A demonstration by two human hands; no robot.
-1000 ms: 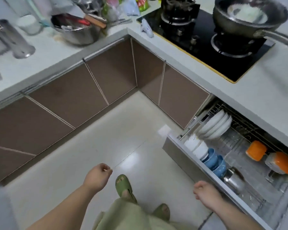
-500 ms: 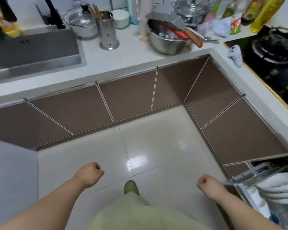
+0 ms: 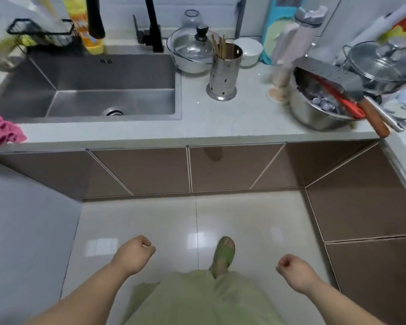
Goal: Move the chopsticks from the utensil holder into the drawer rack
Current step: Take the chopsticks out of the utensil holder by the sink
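Note:
A perforated steel utensil holder stands upright on the white counter, right of the sink. Several wooden chopsticks stick out of its top, leaning left. My left hand hangs low over the floor, fingers curled into a loose fist with nothing in it. My right hand is likewise curled and holds nothing, low at the right. Both hands are far below and in front of the holder. The drawer rack is out of view.
A steel sink with a black faucet lies left of the holder. A lidded pot and a white bowl stand behind it. A steel bowl with a cleaver sits at the right. Brown cabinet fronts run below the counter.
The view has swung left from the open drawer rack and stove to the sink and utensil holder. Both hands stayed low, curled and holding nothing.

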